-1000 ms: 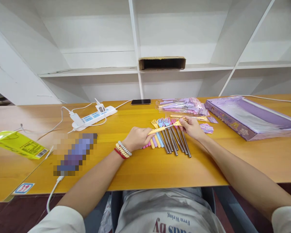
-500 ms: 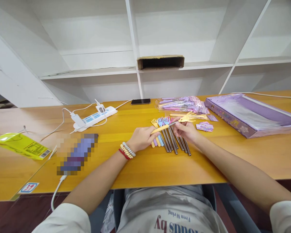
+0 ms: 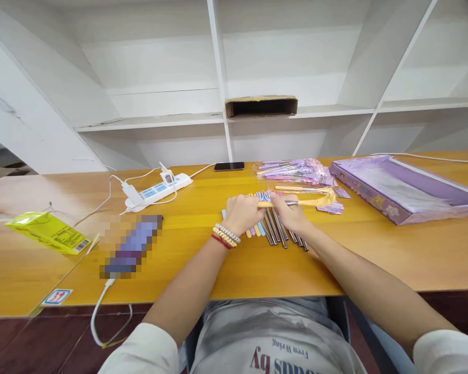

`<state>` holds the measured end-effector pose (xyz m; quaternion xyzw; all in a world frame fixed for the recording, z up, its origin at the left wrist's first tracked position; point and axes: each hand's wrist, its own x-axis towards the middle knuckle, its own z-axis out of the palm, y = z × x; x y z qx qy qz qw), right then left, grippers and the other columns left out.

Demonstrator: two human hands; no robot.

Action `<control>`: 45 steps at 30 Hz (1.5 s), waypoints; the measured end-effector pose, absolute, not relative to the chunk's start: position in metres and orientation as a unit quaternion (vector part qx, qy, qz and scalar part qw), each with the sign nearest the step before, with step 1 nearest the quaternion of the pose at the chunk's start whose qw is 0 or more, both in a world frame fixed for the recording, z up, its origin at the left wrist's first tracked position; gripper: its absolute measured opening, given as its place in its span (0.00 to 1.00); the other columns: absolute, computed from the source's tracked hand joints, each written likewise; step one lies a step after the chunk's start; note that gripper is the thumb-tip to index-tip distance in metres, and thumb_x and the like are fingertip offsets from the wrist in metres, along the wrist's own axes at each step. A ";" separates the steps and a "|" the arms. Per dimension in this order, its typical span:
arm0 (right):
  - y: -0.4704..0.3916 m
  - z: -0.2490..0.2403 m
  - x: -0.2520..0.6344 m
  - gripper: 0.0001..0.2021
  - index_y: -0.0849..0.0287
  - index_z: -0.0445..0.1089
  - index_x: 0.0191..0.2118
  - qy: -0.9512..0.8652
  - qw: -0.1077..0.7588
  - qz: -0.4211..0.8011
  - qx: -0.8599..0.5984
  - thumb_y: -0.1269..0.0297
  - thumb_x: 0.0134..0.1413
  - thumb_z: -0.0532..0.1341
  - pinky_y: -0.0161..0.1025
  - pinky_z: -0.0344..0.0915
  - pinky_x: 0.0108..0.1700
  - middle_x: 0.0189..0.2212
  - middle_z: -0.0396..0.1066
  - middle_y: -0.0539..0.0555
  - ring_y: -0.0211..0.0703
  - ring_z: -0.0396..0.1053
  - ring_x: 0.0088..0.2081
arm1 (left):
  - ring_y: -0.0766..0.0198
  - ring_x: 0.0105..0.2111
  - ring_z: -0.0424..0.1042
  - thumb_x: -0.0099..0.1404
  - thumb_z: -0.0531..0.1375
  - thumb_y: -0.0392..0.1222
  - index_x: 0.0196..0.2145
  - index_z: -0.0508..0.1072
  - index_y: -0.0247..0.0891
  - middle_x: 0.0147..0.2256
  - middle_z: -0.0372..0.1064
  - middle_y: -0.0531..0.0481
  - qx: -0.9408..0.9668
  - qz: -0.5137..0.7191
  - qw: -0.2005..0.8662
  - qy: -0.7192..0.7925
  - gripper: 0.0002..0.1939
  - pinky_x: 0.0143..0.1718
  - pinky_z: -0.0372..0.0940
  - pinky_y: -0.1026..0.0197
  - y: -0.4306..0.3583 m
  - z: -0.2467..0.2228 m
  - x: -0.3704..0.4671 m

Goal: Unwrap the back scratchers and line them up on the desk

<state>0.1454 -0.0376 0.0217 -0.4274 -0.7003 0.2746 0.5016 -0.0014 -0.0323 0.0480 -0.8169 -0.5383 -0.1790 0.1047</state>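
A yellow back scratcher (image 3: 310, 203) with a metal shaft lies level across my two closed hands. My left hand (image 3: 241, 210) grips its yellow handle. My right hand (image 3: 291, 214) is wrapped round the shaft close to the hand-shaped head, which points right and is blurred. Below both hands lie several metal rods (image 3: 272, 228) and pastel handles (image 3: 257, 228). Blue and pink hand-shaped heads (image 3: 263, 196) show partly behind my fingers. Just beyond, a wrapped yellow back scratcher (image 3: 296, 188) lies near a small purple card (image 3: 330, 208).
Bagged purple back scratchers (image 3: 292, 170) lie at the back, left of an open purple box (image 3: 398, 215). Leftward are a white power strip (image 3: 159, 191), a pixelated phone (image 3: 134, 246) and a yellow carton (image 3: 49, 231). A dark phone (image 3: 229, 166) lies by the shelf.
Both hands have moved closer together, the left to the right. The back scratcher has gone from slanted to nearly level, and less of its metal shaft shows. The view has shifted slightly.
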 end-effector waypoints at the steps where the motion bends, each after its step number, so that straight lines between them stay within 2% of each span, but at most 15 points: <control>1: -0.044 0.023 0.144 0.27 0.58 0.52 0.15 -0.708 0.520 0.219 -0.425 0.44 0.56 0.49 0.35 0.45 0.20 0.12 0.46 0.47 0.32 0.46 0.17 | 0.60 0.24 0.68 0.59 0.50 0.48 0.23 0.71 0.38 0.22 0.70 0.47 -0.822 -0.186 0.107 -0.527 0.16 0.24 0.53 0.61 -0.030 0.047 -0.005; 4: -0.057 0.028 0.141 0.26 0.59 0.50 0.14 -0.761 0.527 0.061 -0.373 0.52 0.57 0.53 0.34 0.46 0.21 0.12 0.47 0.46 0.30 0.46 0.16 | 0.63 0.21 0.65 0.57 0.51 0.48 0.18 0.69 0.38 0.19 0.68 0.49 -0.858 -0.217 0.106 -0.454 0.17 0.23 0.50 0.62 -0.022 0.045 -0.018; 7: -0.061 0.028 0.140 0.24 0.59 0.48 0.14 -0.783 0.526 -0.035 -0.329 0.59 0.59 0.53 0.35 0.45 0.21 0.12 0.46 0.46 0.30 0.44 0.16 | 0.67 0.18 0.60 0.54 0.52 0.45 0.15 0.65 0.37 0.16 0.64 0.51 -0.892 -0.236 0.073 -0.379 0.15 0.23 0.50 0.63 -0.016 0.043 -0.026; 12: -0.060 0.025 0.141 0.21 0.59 0.47 0.16 -0.797 0.522 -0.098 -0.289 0.67 0.57 0.54 0.34 0.44 0.21 0.13 0.45 0.45 0.30 0.42 0.17 | 0.70 0.16 0.55 0.53 0.51 0.43 0.13 0.60 0.37 0.14 0.60 0.53 -0.914 -0.245 0.028 -0.322 0.15 0.22 0.50 0.65 -0.011 0.043 -0.027; 17: -0.061 0.027 0.142 0.20 0.59 0.46 0.16 -0.807 0.512 -0.110 -0.273 0.69 0.55 0.54 0.35 0.43 0.21 0.13 0.45 0.45 0.30 0.41 0.17 | 0.71 0.15 0.52 0.52 0.53 0.43 0.11 0.59 0.36 0.13 0.58 0.54 -0.920 -0.240 0.000 -0.310 0.16 0.20 0.48 0.65 -0.006 0.042 -0.029; 22: -0.061 0.026 0.141 0.22 0.59 0.45 0.15 -0.806 0.514 -0.074 -0.284 0.67 0.55 0.55 0.34 0.42 0.21 0.12 0.43 0.45 0.30 0.41 0.17 | 0.71 0.15 0.54 0.53 0.53 0.42 0.12 0.61 0.37 0.13 0.59 0.54 -0.915 -0.228 -0.018 -0.332 0.15 0.21 0.49 0.64 -0.006 0.038 -0.030; 25: -0.059 0.024 0.140 0.24 0.59 0.44 0.14 -0.760 0.556 0.024 -0.334 0.61 0.55 0.56 0.34 0.41 0.20 0.12 0.41 0.45 0.30 0.41 0.17 | 0.68 0.18 0.60 0.56 0.53 0.43 0.15 0.64 0.37 0.16 0.64 0.52 -0.893 -0.230 0.001 -0.388 0.15 0.23 0.52 0.64 -0.014 0.034 -0.022; 28: -0.054 0.022 0.144 0.25 0.58 0.45 0.15 -0.690 0.586 0.141 -0.402 0.53 0.52 0.58 0.33 0.44 0.21 0.13 0.43 0.45 0.30 0.43 0.18 | 0.63 0.22 0.67 0.60 0.51 0.46 0.22 0.68 0.38 0.21 0.68 0.49 -0.856 -0.232 0.046 -0.459 0.14 0.24 0.53 0.62 -0.025 0.033 -0.009; 31: -0.045 0.019 0.150 0.26 0.58 0.47 0.15 -0.665 0.560 0.218 -0.444 0.45 0.49 0.57 0.33 0.45 0.21 0.13 0.45 0.45 0.31 0.45 0.18 | 0.59 0.25 0.70 0.63 0.50 0.48 0.30 0.69 0.38 0.25 0.70 0.48 -0.832 -0.225 0.094 -0.497 0.13 0.25 0.55 0.60 -0.032 0.032 -0.001; 34: -0.040 0.017 0.152 0.28 0.57 0.47 0.14 -0.638 0.525 0.275 -0.492 0.40 0.51 0.51 0.34 0.43 0.20 0.12 0.44 0.45 0.32 0.44 0.17 | 0.58 0.29 0.71 0.62 0.52 0.44 0.33 0.68 0.38 0.28 0.71 0.47 -0.830 -0.221 0.136 -0.495 0.09 0.30 0.58 0.58 -0.035 0.029 0.002; 38: -0.040 0.018 0.145 0.28 0.58 0.48 0.14 -0.617 0.522 0.259 -0.529 0.41 0.51 0.51 0.34 0.44 0.20 0.11 0.48 0.46 0.32 0.47 0.16 | 0.57 0.35 0.71 0.61 0.52 0.41 0.33 0.67 0.37 0.32 0.71 0.45 -0.831 -0.253 0.141 -0.475 0.06 0.37 0.59 0.57 -0.041 0.024 0.009; 42: -0.049 0.020 0.137 0.27 0.58 0.51 0.14 -0.630 0.539 0.217 -0.516 0.45 0.54 0.50 0.34 0.47 0.20 0.12 0.52 0.47 0.34 0.52 0.17 | 0.60 0.30 0.71 0.60 0.53 0.42 0.31 0.68 0.37 0.30 0.72 0.46 -0.825 -0.288 0.095 -0.477 0.07 0.31 0.60 0.60 -0.044 0.022 0.015; 45: -0.058 0.022 0.134 0.25 0.59 0.54 0.13 -0.683 0.525 0.160 -0.483 0.49 0.56 0.51 0.34 0.48 0.21 0.12 0.53 0.47 0.33 0.53 0.17 | 0.62 0.26 0.69 0.57 0.54 0.42 0.26 0.69 0.39 0.25 0.71 0.49 -0.831 -0.302 0.088 -0.460 0.07 0.26 0.57 0.61 -0.038 0.023 0.009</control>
